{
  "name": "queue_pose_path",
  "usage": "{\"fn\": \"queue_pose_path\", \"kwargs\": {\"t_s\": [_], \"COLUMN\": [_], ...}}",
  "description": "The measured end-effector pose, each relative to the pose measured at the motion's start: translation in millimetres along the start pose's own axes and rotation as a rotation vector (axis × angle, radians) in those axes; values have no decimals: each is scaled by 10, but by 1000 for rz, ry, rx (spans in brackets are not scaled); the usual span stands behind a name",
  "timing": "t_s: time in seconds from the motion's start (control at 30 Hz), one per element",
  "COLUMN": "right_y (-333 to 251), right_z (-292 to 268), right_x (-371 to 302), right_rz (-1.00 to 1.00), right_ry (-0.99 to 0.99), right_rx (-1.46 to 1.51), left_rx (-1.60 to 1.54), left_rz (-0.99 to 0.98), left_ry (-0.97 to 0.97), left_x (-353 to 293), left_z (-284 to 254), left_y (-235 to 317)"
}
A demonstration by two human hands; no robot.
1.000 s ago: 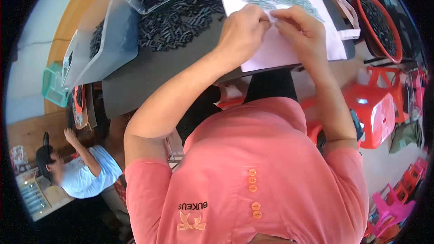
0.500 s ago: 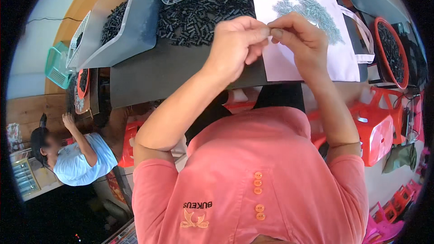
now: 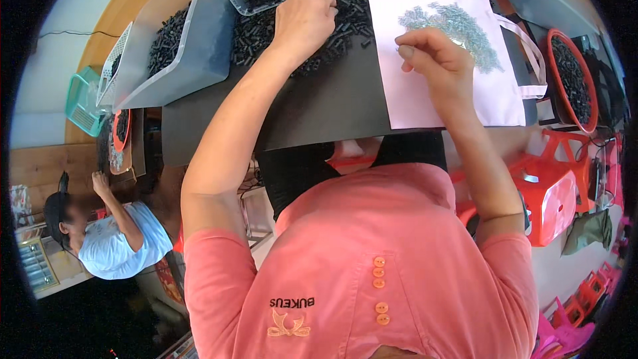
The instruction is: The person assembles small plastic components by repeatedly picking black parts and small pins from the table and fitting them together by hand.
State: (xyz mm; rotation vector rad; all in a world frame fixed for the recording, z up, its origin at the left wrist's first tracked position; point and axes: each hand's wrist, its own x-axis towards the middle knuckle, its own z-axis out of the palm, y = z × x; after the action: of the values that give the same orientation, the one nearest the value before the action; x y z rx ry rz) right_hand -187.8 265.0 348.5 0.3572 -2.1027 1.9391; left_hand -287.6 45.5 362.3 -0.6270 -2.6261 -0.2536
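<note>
A worker's left hand (image 3: 304, 21), fingers curled, presses into a heap of small black rod-shaped parts (image 3: 286, 23) on the dark matte surface (image 3: 319, 110). The right hand (image 3: 435, 66) hovers over a white sheet (image 3: 432, 103), fingertips pinched; what they hold is too small to tell. Grey-green parts (image 3: 458, 26) lie piled just beyond.
</note>
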Motion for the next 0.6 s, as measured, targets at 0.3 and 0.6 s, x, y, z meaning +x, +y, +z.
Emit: {"fn": "queue_pose_path", "kwargs": {"t_s": [0.3, 0.6], "right_y": [-23, -214], "right_z": [8, 254], "right_x": [-1, 63], "right_rz": [-7, -413], "right_ry": [4, -1], "right_rx": [13, -175], "left_rx": [-383, -1125], "left_rz": [-26, -366], "left_ry": [162, -59], "left_x": [-135, -727], "left_z": [-41, -425], "left_y": [58, 635]}}
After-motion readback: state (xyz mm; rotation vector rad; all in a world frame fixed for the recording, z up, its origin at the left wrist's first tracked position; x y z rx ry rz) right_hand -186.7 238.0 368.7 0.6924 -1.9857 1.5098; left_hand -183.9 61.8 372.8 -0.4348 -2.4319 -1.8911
